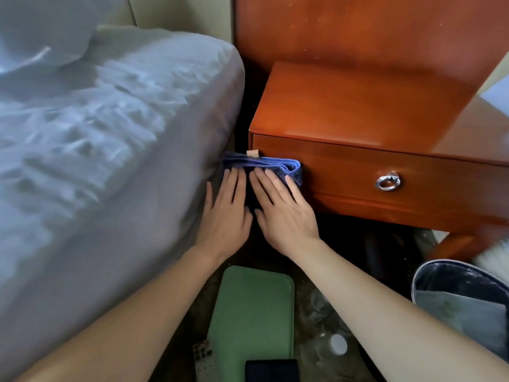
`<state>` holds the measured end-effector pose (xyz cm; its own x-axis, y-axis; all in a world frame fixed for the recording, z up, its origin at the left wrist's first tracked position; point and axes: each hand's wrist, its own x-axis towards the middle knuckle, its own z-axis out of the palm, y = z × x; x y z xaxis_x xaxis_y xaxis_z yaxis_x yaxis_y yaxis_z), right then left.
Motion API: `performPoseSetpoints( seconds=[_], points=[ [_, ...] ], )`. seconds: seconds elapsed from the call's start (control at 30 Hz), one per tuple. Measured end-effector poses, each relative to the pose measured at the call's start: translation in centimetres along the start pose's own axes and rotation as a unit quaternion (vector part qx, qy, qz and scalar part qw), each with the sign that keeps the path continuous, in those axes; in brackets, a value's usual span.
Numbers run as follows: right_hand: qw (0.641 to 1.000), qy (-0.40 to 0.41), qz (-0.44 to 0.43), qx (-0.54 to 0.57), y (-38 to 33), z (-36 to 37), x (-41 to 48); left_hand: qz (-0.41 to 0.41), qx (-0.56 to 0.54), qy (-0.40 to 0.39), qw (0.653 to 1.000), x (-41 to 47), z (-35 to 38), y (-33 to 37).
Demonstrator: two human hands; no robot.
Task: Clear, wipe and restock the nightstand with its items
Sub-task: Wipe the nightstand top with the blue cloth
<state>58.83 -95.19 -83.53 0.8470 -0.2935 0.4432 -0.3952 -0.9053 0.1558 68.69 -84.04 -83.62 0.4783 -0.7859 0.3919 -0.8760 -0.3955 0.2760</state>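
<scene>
The orange-brown wooden nightstand (344,106) stands right of the bed, its top bare and its drawer shut, with a silver ring pull (387,181). A folded blue cloth (275,165) is pressed against the left end of the drawer front. My left hand (224,216) and my right hand (283,213) lie flat side by side, fingers spread, fingertips on the cloth. On the floor below sit a green tray (252,312), a grey remote (202,357), a dark phone-like slab (271,370) on the tray's near end and a clear bottle with a white cap (338,343).
The bed with grey-blue sheets (96,147) fills the left and leaves a narrow gap beside the nightstand. A wooden headboard panel (358,31) rises behind. A grey bin (462,301) stands at the lower right on a dark, cluttered floor.
</scene>
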Motion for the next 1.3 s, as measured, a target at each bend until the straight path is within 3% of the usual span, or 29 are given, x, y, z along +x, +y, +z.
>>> performPoseSetpoints(
  seconds=[0.07,0.13,0.2,0.27,0.4,0.5,0.67,0.77,0.83,0.9,0.93,1.0,1.1,1.17,1.23,1.3],
  points=[
    [0.999,0.039,-0.001,-0.008,0.1,-0.9,1.4,0.005,-0.053,0.029,0.998,1.7,-0.5,0.1],
    [0.998,0.061,-0.010,-0.017,0.3,-2.0,3.0,0.018,-0.173,0.053,0.983,3.5,-1.2,0.4],
    [0.997,0.055,-0.026,-0.046,0.7,-2.9,3.9,0.037,-0.335,0.056,0.940,4.8,-1.7,0.8],
    [0.995,0.052,-0.046,-0.077,1.2,-3.5,4.1,0.003,-0.458,0.044,0.888,5.2,-1.9,1.2],
    [0.993,0.082,-0.034,-0.076,1.4,-5.5,6.0,-0.040,-0.594,0.037,0.803,6.3,-3.6,2.3],
    [0.999,-0.010,0.044,0.016,1.6,-8.0,9.4,-0.090,-0.604,0.031,0.791,9.0,-6.2,2.3],
    [0.977,-0.194,0.061,0.071,4.4,-10.0,11.4,-0.243,-0.510,0.038,0.824,11.4,-6.3,0.8],
    [0.958,-0.271,0.058,0.074,7.0,-11.4,12.4,-0.333,-0.500,-0.051,0.798,12.7,-6.8,0.9],
    [0.972,-0.222,0.046,0.066,7.6,-12.3,12.8,-0.347,-0.526,-0.059,0.774,13.6,-7.7,1.2],
    [0.985,-0.113,0.063,0.110,6.9,-13.3,13.1,-0.379,-0.542,-0.025,0.749,14.5,-9.2,1.2],
    [0.981,-0.095,0.079,0.147,6.0,-13.8,13.4,-0.401,-0.547,-0.020,0.735,15.0,-9.8,0.9],
    [0.966,-0.150,0.107,0.181,4.2,-14.1,13.7,-0.440,-0.544,-0.029,0.713,15.7,-11.2,0.3],
    [0.975,-0.171,0.084,0.113,2.8,-13.2,14.1,-0.443,-0.534,-0.084,0.715,16.5,-12.6,-0.6],
    [0.968,-0.140,0.112,0.175,3.3,-13.2,14.6,-0.442,-0.559,-0.121,0.691,16.7,-13.0,-0.8],
    [0.939,-0.130,0.155,0.279,4.5,-13.8,15.1,-0.457,-0.584,-0.161,0.651,17.0,-13.5,-0.8],
    [0.916,-0.155,0.155,0.336,6.1,-14.4,15.7,-0.446,-0.587,-0.195,0.646,17.5,-13.5,-1.0]
  ],
)
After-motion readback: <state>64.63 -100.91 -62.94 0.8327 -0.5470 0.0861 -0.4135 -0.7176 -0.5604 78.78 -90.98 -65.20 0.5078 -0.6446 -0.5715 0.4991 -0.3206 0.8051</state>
